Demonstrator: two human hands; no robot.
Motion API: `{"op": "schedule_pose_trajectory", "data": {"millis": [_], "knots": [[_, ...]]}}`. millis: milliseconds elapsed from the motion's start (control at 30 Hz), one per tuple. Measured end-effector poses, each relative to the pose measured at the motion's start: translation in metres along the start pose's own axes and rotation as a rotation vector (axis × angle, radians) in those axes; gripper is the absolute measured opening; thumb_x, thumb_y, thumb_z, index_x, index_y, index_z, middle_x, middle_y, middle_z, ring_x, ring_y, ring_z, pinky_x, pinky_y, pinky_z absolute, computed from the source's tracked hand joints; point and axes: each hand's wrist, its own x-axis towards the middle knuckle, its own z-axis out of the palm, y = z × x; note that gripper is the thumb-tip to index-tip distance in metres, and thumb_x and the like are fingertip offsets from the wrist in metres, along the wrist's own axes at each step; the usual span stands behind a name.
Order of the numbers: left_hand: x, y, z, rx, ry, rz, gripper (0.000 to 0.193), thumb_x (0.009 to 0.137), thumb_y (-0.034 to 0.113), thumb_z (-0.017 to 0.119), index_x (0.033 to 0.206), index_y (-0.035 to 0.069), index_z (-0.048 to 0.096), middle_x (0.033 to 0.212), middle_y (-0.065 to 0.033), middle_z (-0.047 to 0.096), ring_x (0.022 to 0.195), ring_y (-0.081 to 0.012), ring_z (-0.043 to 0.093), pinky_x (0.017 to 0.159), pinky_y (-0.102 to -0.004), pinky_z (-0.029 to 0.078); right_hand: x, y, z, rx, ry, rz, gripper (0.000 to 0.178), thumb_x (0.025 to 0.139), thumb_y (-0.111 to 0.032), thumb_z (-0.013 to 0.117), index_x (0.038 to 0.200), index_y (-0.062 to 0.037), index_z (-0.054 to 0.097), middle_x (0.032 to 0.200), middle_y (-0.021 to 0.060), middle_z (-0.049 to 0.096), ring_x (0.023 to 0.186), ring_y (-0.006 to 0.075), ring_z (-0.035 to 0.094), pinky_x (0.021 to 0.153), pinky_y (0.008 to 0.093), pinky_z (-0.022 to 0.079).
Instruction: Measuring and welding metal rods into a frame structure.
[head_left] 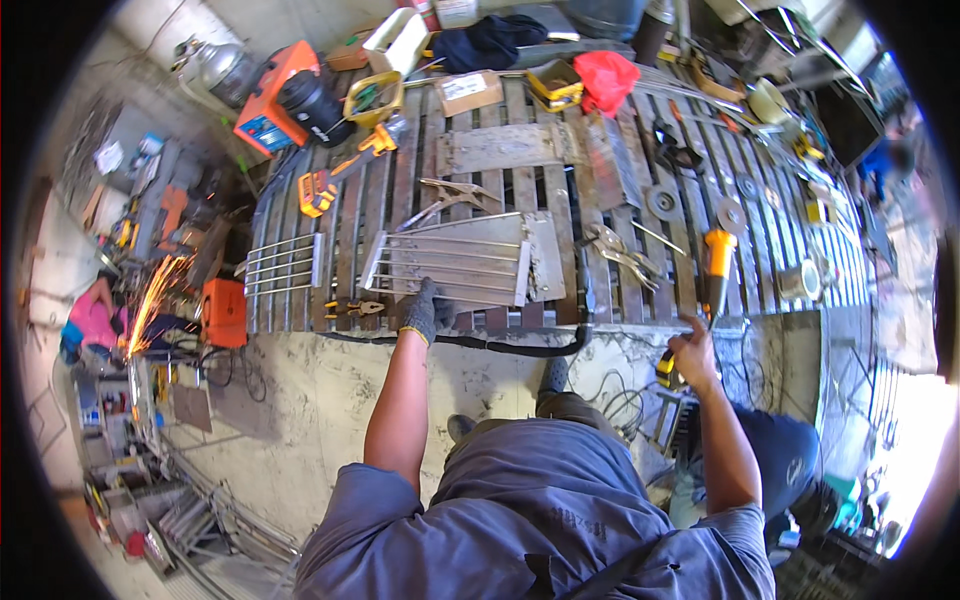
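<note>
My left hand [430, 312], in a dark grey glove, is closed on the near edge of a metal rack [455, 262] made of parallel rods between two flat end bars. The rack lies over a flat metal plate [542, 250] on the slatted table. My bare right hand [694, 352] is off the table's near edge at the right, its fingers curled around a yellow and black tape measure [667, 369]. Just beyond that hand, an orange angle grinder [718, 262] rests on the slats. Pliers [356, 308] lie left of my gloved hand.
A second rod rack [285, 266] lies at the table's left end. Locking clamps [622, 252] and a yellow cordless tool [318, 192] are on the slats [350, 225]. Sparks [155, 300] fly beside a person in pink [95, 310]. Another person [770, 450] crouches behind my right arm.
</note>
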Motion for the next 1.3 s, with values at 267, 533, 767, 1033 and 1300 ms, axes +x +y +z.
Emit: {"op": "schedule_pose_trajectory", "data": {"millis": [267,533,767,1033,1300], "knots": [[-0.113,0.006,-0.008,0.563,-0.077,0.243,0.038,0.103,0.039,0.067,0.091,0.002,0.067,0.073,-0.0093,0.072,0.049,-0.0162,0.064,0.044,-0.0311,0.052,0.193,-0.059,0.003,-0.54,0.186,-0.06,0.062,0.096,-0.032,0.058,0.15,-0.0059,0.041,0.104,0.0299,0.074,0.097,0.0476,0.073,0.085,0.0583,0.056],[-0.173,-0.039,-0.045,0.796,0.017,0.311,0.038,0.103,0.037,0.066,0.102,-0.001,0.069,0.078,-0.0099,0.074,0.054,-0.0151,0.065,0.052,-0.0312,0.053,0.226,-0.038,0.022,-0.706,0.552,-0.401,0.053,0.099,-0.042,0.063,0.137,-0.0057,0.056,0.131,0.0237,0.055,0.119,0.0436,0.058,0.096,0.0573,0.049],[-0.171,-0.059,-0.054,0.865,0.051,0.392,0.031,0.101,0.033,0.067,0.096,0.002,0.07,0.079,-0.0142,0.074,0.059,-0.0224,0.069,0.059,-0.0383,0.054,0.057,-0.109,0.112,-0.387,-0.353,-0.17,0.066,0.089,-0.042,0.077,0.131,0.0008,0.05,0.121,0.0325,0.067,0.111,0.0502,0.067,0.089,0.0554,0.056],[-0.138,0.001,-0.045,1.082,-0.099,0.939,0.027,0.098,0.033,0.069,0.1,0.006,0.071,0.093,-0.0223,0.073,0.087,-0.0451,0.07,0.073,-0.0511,0.055,0.051,-0.086,0.164,-0.33,-0.14,-0.078,0.058,0.091,-0.039,0.076,0.126,0.0006,0.052,0.11,0.0322,0.07,0.104,0.052,0.068,0.088,0.0569,0.055],[-0.048,0.128,-0.084,0.959,-0.066,1.185,0.016,0.096,0.023,0.07,0.098,0.007,0.072,0.091,-0.0199,0.072,0.086,-0.0431,0.071,0.071,-0.048,0.056,0.024,-0.093,0.18,-0.496,0.097,0.018,0.037,0.098,-0.031,0.063,0.12,-0.0019,0.057,0.109,0.0278,0.07,0.101,0.0498,0.068,0.086,0.059,0.052]]}}
